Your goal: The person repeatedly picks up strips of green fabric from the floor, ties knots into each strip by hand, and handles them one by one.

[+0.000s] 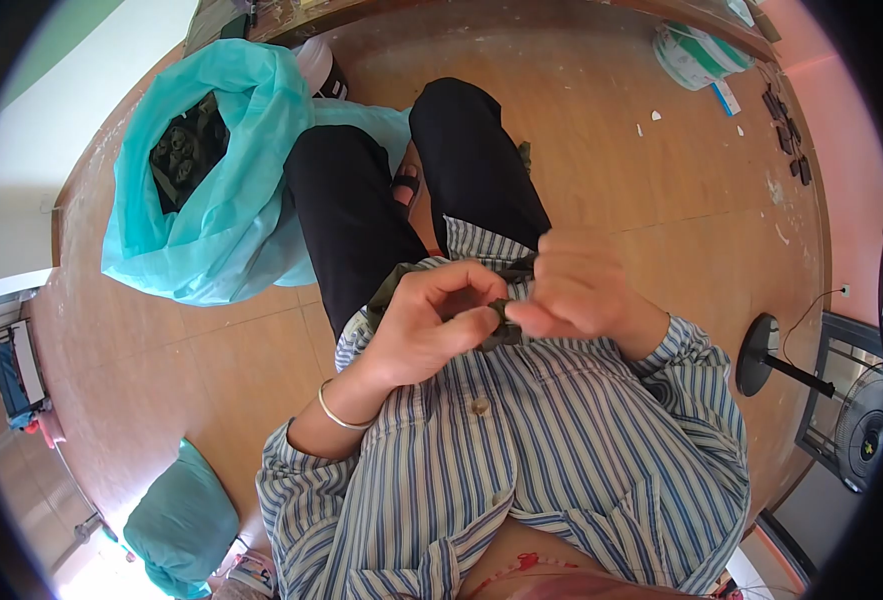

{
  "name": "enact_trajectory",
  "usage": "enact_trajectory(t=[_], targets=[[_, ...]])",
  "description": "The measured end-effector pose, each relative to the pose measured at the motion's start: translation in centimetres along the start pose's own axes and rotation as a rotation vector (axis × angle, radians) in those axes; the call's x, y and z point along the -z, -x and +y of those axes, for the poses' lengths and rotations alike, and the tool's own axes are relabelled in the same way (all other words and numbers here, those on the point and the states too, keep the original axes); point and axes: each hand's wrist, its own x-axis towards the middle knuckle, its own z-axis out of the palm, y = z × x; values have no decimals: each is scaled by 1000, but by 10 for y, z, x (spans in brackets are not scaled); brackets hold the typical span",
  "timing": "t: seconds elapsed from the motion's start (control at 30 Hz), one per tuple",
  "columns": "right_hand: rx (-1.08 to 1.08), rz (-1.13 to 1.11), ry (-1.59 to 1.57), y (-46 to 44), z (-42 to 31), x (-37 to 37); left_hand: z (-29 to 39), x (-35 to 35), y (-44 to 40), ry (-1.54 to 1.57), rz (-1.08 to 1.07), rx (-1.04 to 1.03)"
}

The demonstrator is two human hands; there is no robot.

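A dark green piece of cloth [502,332] is gathered between my two hands, above my lap and close to the striped shirt. My left hand [439,325] pinches it between thumb and curled fingers, and part of the cloth shows behind that wrist. Close on the other side, my right hand [573,290] is closed with its thumb at the cloth's edge; it is slightly blurred, and its curled fingers hide what they hold, if anything. More dark patterned cloth [189,150] lies inside an open turquoise bag [131,215] at the upper left.
Black-trousered knees extend ahead of the hands. A white-and-green bucket [696,55] stands at the upper right, near a dark cord with several black blocks [786,130]. At right is a standing fan [866,430] with a round base. A teal sack [183,520] sits lower left.
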Motion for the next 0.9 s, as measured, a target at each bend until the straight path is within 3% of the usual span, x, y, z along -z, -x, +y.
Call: enact_trajectory(t=[0.03, 0.23, 0.37, 0.4, 0.53, 0.73, 0.9], targets=[[-19, 11, 31, 0, 1, 1, -1, 0, 2, 201, -18, 126], [-164, 77, -28, -3, 6, -6, 9, -33, -4, 363, 229, 74], [-728, -178, -534, -2, -16, 17, 18, -5, 10, -457, -184, 1], [-733, -175, -532, -2, -20, 21, 18, -1, 12, -454, -189, 4], [-810, -412, -621, 1, -32, 28, 18, 12, 22, -895, -233, -380], [-777, -460, -622, 7, -41, 35, 20, 19, 35, -877, -325, -311], [-538, -414, -442, 4, -29, 36, 21, 18, 18, -850, -351, -246]])
